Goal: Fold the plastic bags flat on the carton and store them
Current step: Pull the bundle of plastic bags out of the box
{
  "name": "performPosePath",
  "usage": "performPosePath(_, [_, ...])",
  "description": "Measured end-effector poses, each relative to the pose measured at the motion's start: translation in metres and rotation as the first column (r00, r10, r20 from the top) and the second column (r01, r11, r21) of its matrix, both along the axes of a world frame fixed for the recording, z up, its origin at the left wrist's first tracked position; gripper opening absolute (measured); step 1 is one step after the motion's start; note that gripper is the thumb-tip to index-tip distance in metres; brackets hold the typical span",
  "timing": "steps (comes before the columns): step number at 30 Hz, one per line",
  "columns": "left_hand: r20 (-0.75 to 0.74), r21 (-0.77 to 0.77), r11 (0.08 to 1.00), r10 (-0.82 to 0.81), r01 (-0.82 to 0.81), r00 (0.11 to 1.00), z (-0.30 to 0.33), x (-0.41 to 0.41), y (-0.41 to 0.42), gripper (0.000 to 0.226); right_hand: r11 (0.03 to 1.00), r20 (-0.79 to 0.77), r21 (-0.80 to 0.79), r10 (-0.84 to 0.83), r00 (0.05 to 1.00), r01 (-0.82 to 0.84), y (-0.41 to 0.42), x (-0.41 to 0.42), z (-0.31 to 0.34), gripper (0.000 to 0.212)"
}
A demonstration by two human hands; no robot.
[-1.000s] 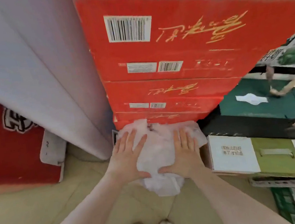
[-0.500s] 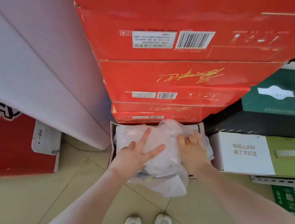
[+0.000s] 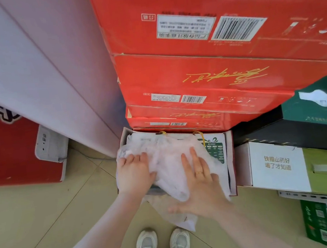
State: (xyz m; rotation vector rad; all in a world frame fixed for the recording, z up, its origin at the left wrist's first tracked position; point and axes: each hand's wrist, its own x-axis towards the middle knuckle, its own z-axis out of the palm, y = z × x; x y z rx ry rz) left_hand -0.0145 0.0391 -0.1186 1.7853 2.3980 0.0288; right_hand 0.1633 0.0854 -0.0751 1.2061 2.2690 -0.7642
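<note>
Stacked red cartons (image 3: 203,73) tower above a tiled floor (image 3: 36,217), white-and-green box (image 3: 299,167) and white sneakers (image 3: 162,247).

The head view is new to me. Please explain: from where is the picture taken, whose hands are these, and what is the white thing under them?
No machine is here. A person wears one camera on the head; it looks forward and down, so you see their own arms and, at the bottom, their shoes. The left hand and the right hand, which wears a ring, lie flat with open fingers on crumpled white plastic bags. The hands press the bags; they do not grip them. The bags lie on a low carton at the foot of a stack of red boxes. Part of the plastic hangs over the carton's near edge, toward the floor.
</note>
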Motion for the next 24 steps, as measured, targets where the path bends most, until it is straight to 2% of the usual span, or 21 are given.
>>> performPosePath(2, [-0.046,0.068,0.997,-0.036,0.039,0.998,-0.001,-0.001,-0.005,0.051,0.998,0.092,0.039,0.046,0.995,-0.050,-0.005,0.002,-0.017,0.134])
performPosePath(4, [-0.061,0.132,0.980,-0.140,0.147,0.988,-0.006,-0.004,-0.016,0.050,0.974,0.123,0.208,0.062,0.990,-0.087,-0.003,0.003,-0.030,0.133])
performPosePath(6, [-0.004,0.144,0.962,-0.233,0.232,0.972,-0.008,-0.008,-0.026,0.054,0.958,0.129,0.276,0.038,0.991,-0.073,0.006,0.004,-0.032,0.126])
performPosePath(7, [0.028,0.125,0.958,-0.264,0.258,0.964,-0.009,-0.010,-0.030,0.061,0.949,0.142,0.278,0.111,0.984,-0.147,0.012,0.008,-0.033,0.117])
performPosePath(9, [0.041,0.024,0.950,-0.312,0.312,0.949,-0.010,-0.013,-0.036,0.086,0.972,0.119,0.142,0.169,0.978,-0.186,0.027,0.017,-0.028,0.105])
performPosePath(11, [-0.015,-0.080,0.930,-0.360,0.358,0.933,-0.011,-0.015,-0.037,0.106,0.988,0.072,0.062,0.135,0.988,-0.140,0.043,0.024,-0.021,0.105])
performPosePath(14, [-0.041,-0.078,0.916,-0.398,0.395,0.916,-0.014,-0.013,-0.032,0.103,0.999,0.029,-0.002,-0.048,0.998,0.048,0.054,0.030,-0.015,0.106])
performPosePath(15, [-0.023,-0.048,0.917,-0.398,0.396,0.917,-0.016,-0.013,-0.028,0.102,0.998,0.064,0.038,-0.051,0.997,0.049,0.056,0.031,-0.015,0.099])
performPosePath(17, [0.026,-0.020,0.926,-0.376,0.377,0.926,-0.015,-0.012,-0.020,0.100,0.984,0.140,0.174,0.018,0.990,-0.043,0.055,0.026,-0.013,0.073])
performPosePath(19, [0.104,-0.096,0.926,-0.355,0.364,0.929,-0.008,-0.014,-0.012,0.096,0.935,0.152,0.319,0.114,0.982,-0.158,0.044,0.022,-0.013,0.049])
performPosePath(20, [0.174,-0.179,0.916,-0.329,0.358,0.928,-0.002,-0.016,-0.008,0.091,0.922,0.165,0.350,0.117,0.979,-0.169,0.038,0.022,-0.013,0.050])
performPosePath(22, [0.335,-0.357,0.857,-0.254,0.371,0.907,0.007,-0.019,-0.005,0.081,0.932,0.132,0.339,0.087,0.987,-0.128,0.027,0.027,-0.015,0.075])
performPosePath(24, [0.375,-0.400,0.856,-0.174,0.329,0.910,0.016,-0.019,-0.007,0.069,0.995,0.074,0.081,-0.069,0.995,0.063,0.017,0.036,-0.011,0.088])
